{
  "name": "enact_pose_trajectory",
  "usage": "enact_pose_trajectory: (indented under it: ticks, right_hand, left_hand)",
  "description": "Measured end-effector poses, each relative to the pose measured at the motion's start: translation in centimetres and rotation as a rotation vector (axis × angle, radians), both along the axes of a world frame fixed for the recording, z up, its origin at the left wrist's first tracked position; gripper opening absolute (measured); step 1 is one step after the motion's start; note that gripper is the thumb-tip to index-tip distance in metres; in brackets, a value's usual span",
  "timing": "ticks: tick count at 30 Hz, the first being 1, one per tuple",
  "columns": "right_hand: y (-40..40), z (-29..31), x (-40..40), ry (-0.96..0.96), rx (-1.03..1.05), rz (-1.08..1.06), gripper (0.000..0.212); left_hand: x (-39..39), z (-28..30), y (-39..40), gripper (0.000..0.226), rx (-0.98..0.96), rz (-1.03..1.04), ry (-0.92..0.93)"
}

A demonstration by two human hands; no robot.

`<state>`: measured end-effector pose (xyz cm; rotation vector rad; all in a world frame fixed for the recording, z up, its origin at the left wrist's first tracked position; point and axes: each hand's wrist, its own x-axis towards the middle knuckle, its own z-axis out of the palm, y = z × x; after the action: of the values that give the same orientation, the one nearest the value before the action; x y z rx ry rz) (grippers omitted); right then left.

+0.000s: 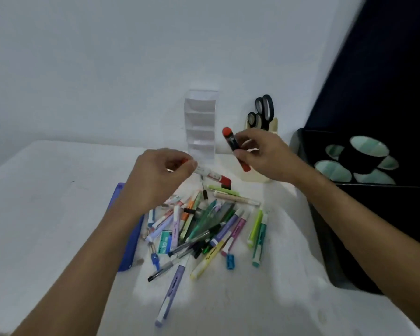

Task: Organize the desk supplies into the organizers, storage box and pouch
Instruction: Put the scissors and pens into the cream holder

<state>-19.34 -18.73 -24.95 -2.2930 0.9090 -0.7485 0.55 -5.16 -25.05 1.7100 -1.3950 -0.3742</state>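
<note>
The right hand grips a red-capped black marker aloft; the left hand pinches a white pen with a red end. Best lower each upright into the white tiered plastic organizer just beyond both hands.

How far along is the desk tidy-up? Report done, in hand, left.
Done: only the scissors stand in the cream holder; the white tiered organizer looks empty. In hand: the right hand grips a red-capped marker, the left hand another pen. Left: the pile of pens and highlighters.
</note>
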Motion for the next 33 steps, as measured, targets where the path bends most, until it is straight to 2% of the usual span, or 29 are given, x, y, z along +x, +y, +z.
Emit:
enact_pose_trajectory:
  ticks: [4,8,15,20,27,33]
  right_hand:
    - [-2.7,1.6,-3.9,-0.199,0.033,-0.249,0.021]
    - [-4.8,1.3,-6.0,-0.274,0.028,-0.462,0.014]
    - [-6.2,-1.4,-5.3,-0.326,0.025,-0.524,0.012]
    - [-7.5,-3.3,-4.8,-0.272,0.050,-0.559,0.010]
    - [-9.1,-4.2,-3.3,-0.130,0.053,-0.486,0.013]
    - [-10.2,-5.0,-2.4,0.198,0.012,-0.585,0.006]
  left_hand:
    - [-2.9,2.7,-6.2,0.015,-0.150,-0.046,-0.129]
    - [-5.5,3.8,-11.9,0.021,-0.175,-0.091,-0.257]
    - [-7.1,2.7,-17.4,0.023,-0.094,-0.188,-0.302]
    - [-7.6,1.4,-19.2,0.023,-0.044,-0.222,-0.381]
    - [-7.8,0.0,-20.5,0.015,0.003,-0.255,-0.458]
    - [-7.7,-1.6,-20.7,0.020,0.068,-0.302,-0.419]
